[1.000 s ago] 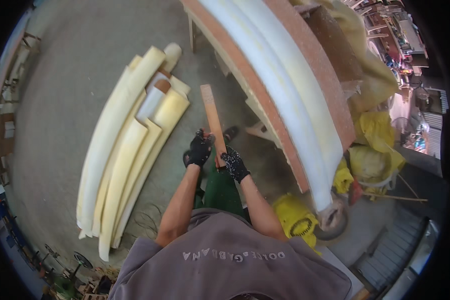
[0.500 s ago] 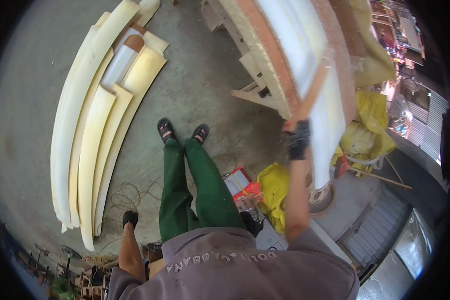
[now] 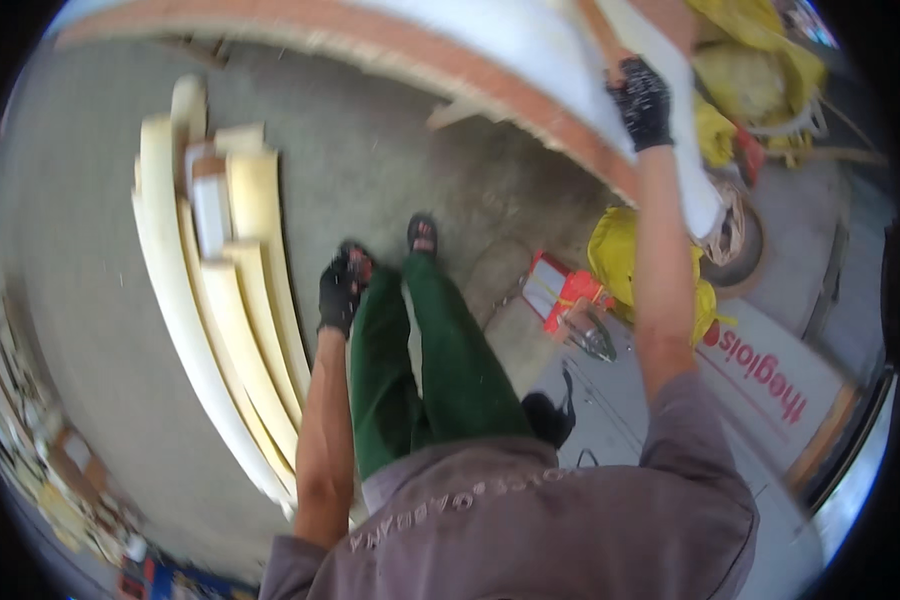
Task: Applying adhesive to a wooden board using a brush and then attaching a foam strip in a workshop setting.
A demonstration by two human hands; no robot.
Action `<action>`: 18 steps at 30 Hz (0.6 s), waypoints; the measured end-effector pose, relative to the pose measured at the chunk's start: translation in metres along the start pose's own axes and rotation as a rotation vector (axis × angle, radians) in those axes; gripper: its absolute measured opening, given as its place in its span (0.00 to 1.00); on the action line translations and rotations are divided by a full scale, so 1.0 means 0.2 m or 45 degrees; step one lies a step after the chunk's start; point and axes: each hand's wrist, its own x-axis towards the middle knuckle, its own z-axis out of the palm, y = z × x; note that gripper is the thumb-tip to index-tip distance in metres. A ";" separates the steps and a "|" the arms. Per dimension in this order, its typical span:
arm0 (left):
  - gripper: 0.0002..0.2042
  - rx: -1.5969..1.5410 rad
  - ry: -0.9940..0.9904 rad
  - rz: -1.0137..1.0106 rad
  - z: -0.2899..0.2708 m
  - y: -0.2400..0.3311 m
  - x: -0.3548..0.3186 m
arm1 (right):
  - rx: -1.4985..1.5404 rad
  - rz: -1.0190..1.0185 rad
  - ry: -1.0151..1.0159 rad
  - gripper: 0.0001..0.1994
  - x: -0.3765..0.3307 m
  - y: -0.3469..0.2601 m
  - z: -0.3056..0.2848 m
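My right hand (image 3: 642,103), in a black speckled glove, is closed round a flat wooden stick (image 3: 600,28). The stick lies over a large curved form with a white surface (image 3: 530,60) and a reddish-brown border; its far end runs out of the picture. My left hand (image 3: 340,290), in a black glove with bare fingertips, hangs low beside my green trousers (image 3: 380,400). It overlaps my foot in view, and blur hides how its fingers lie. Nothing can be made out in it.
Long curved cream strips (image 3: 240,310) lie stacked on the concrete floor at left. At right are yellow sacks (image 3: 615,260), a red-and-white packet (image 3: 560,295), a clear bottle (image 3: 592,335), a round tub (image 3: 740,260) and a white board with red lettering (image 3: 770,390).
The view has turned, so the curved form now spans the top. My right hand has reached farther out with the stick; my left hand has swung forward from my side.
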 end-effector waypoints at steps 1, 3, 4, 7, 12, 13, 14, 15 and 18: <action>0.12 -0.101 -0.076 -0.060 0.10 0.03 0.04 | -0.103 -0.018 0.084 0.16 -0.06 0.01 -0.03; 0.14 -0.032 -0.230 -0.148 0.24 0.12 0.11 | 0.708 0.459 0.209 0.15 -0.13 -0.05 -0.17; 0.14 0.011 -0.303 -0.129 0.33 0.11 0.11 | 0.509 0.494 0.128 0.14 -0.22 -0.05 -0.26; 0.13 0.112 -0.481 -0.138 0.36 -0.15 0.08 | -0.009 0.124 -0.102 0.16 -0.53 -0.29 -0.43; 0.10 0.097 -0.388 -0.496 -0.09 -0.63 -0.05 | 1.597 1.064 -0.752 0.22 -1.08 -1.19 -0.15; 0.10 0.154 -0.392 -0.666 -0.20 -0.69 -0.10 | 1.604 0.988 -0.716 0.22 -1.18 -1.32 0.01; 0.10 0.152 -0.369 -0.674 -0.30 -0.72 -0.16 | 1.623 0.983 -0.730 0.22 -1.25 -1.43 0.13; 0.10 0.731 -0.468 -0.392 -0.41 -0.72 -0.21 | 1.041 0.764 -0.845 0.21 -1.29 -1.52 0.23; 0.11 1.412 -0.437 0.002 -0.72 -0.70 -0.31 | 0.340 0.469 -0.829 0.21 -1.34 -1.73 0.61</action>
